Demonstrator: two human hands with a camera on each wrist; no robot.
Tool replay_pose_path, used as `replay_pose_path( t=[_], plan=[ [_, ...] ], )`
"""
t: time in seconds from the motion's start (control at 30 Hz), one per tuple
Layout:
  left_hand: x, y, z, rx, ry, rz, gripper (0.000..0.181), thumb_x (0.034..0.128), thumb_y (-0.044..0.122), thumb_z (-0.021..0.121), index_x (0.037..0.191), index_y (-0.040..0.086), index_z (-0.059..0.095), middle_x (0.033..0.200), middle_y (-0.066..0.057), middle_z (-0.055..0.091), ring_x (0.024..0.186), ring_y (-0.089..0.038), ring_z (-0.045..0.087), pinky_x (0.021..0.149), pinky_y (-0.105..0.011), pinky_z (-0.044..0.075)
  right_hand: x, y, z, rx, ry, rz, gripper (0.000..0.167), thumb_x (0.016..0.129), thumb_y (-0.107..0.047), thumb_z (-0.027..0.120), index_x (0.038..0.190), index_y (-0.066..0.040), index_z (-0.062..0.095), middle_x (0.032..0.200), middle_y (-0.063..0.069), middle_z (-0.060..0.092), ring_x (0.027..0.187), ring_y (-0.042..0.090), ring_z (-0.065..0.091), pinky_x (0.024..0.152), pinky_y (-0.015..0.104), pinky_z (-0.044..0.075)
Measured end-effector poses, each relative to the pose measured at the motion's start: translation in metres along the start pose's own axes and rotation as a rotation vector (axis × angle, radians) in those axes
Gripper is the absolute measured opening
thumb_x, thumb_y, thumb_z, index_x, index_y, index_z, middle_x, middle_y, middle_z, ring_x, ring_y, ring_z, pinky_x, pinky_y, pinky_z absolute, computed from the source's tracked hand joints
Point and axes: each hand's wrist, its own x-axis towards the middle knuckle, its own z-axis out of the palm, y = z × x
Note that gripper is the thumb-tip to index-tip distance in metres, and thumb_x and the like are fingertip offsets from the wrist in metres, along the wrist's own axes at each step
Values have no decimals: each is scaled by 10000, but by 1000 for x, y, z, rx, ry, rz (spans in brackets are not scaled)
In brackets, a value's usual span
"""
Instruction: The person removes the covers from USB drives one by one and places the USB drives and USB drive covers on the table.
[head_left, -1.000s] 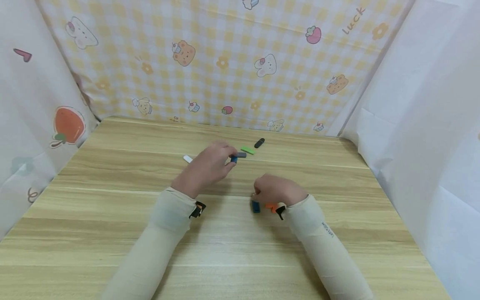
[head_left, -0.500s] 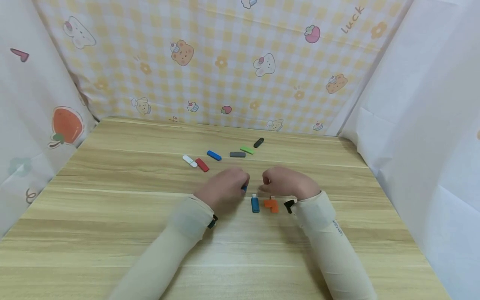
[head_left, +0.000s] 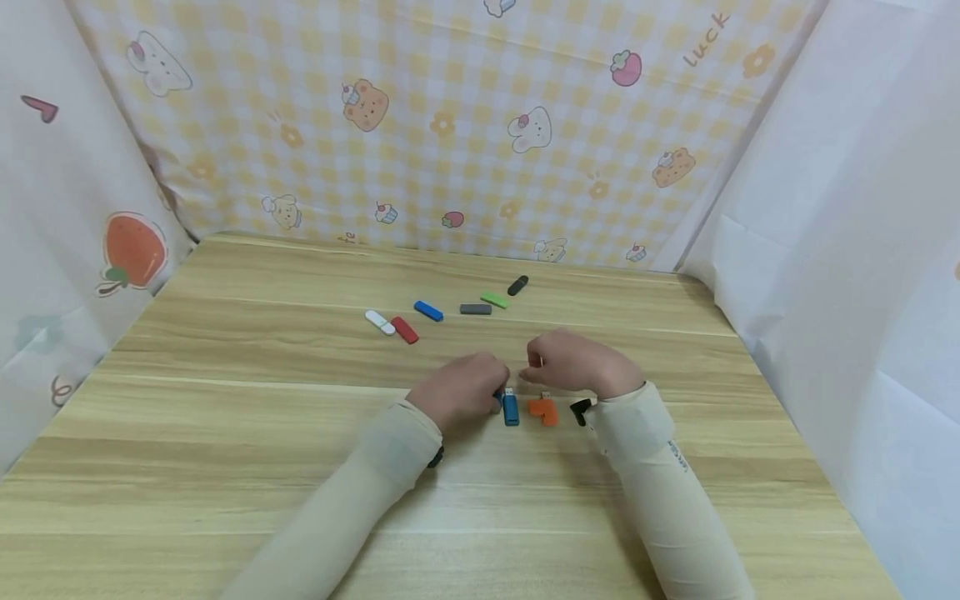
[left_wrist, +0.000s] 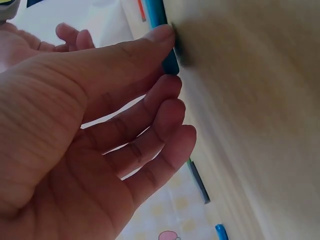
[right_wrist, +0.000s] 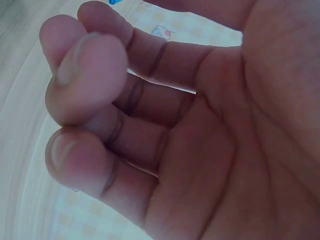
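Observation:
My left hand [head_left: 461, 387] pinches a blue USB flash drive [head_left: 498, 398] low over the table. In the left wrist view the thumb lies across this blue stick [left_wrist: 171, 62], and the other fingers are bent below it. Right beside it on the table lies a teal-blue USB flash drive [head_left: 511, 408], its metal plug pointing away from me. An orange USB flash drive [head_left: 544, 410] with an angled body lies to the right of that one. Over these drives my right hand [head_left: 577, 362] hovers with loosely curled fingers [right_wrist: 85, 80] and nothing between them.
Farther back on the wooden table [head_left: 225, 333] lie a white drive [head_left: 379, 322], a red one [head_left: 405, 330], a blue one [head_left: 428, 311], a grey one [head_left: 476, 309], a green one [head_left: 494, 300] and a black one [head_left: 517, 285]. A checked curtain [head_left: 450, 167] hangs behind.
The left hand has carried the blue flash drive from beside the grey one toward me, next to the teal-blue one. My right hand has drawn up and right, uncovering the teal-blue and orange drives.

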Motion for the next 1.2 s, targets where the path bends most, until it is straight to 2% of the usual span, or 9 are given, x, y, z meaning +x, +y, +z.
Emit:
replay_pose_path(
  t=[0.53, 0.7, 0.87, 1.0, 1.2],
  plan=[
    [2, -2, 3, -30, 3, 14, 130, 950, 135, 850, 1023, 77, 760, 855, 14, 684, 772, -152, 610, 748, -261, 557, 1, 0, 0, -3, 0, -6, 189, 1061, -222, 696, 929, -90, 720, 790, 6, 644, 707, 147, 561, 649, 249, 463],
    [3, -4, -1, -44, 20, 1, 117, 989, 182, 813, 1013, 80, 759, 865, 5, 682, 777, -156, 612, 743, -266, 550, 1, 1, 0, 2, -4, -11, 186, 1064, -221, 694, 936, -89, 721, 785, 6, 641, 705, 146, 563, 648, 249, 463],
    [1, -11, -9, -43, 74, -34, 166, 1060, 223, 722, 1118, 73, 764, 944, -18, 715, 826, -176, 626, 801, -296, 573, 2, 1, 0, 1, -5, -11, 183, 1064, -227, 696, 946, -89, 724, 797, 12, 655, 713, 153, 574, 655, 256, 475],
    [-1, -19, -17, -4, 152, -83, 150, 1079, 192, 688, 1122, 74, 769, 988, -33, 742, 847, -181, 633, 825, -323, 596, 2, 2, 0, -4, -3, -12, 177, 1063, -224, 701, 956, -86, 728, 797, 15, 656, 710, 157, 575, 657, 259, 478],
    [-7, -33, -32, 64, 282, -236, 180, 1083, 171, 667, 1081, 31, 780, 950, -81, 751, 766, -199, 608, 670, -322, 552, 2, 1, 0, -8, -6, -9, 173, 1065, -227, 699, 971, -85, 730, 804, 13, 660, 701, 155, 563, 646, 257, 473]
  ],
)
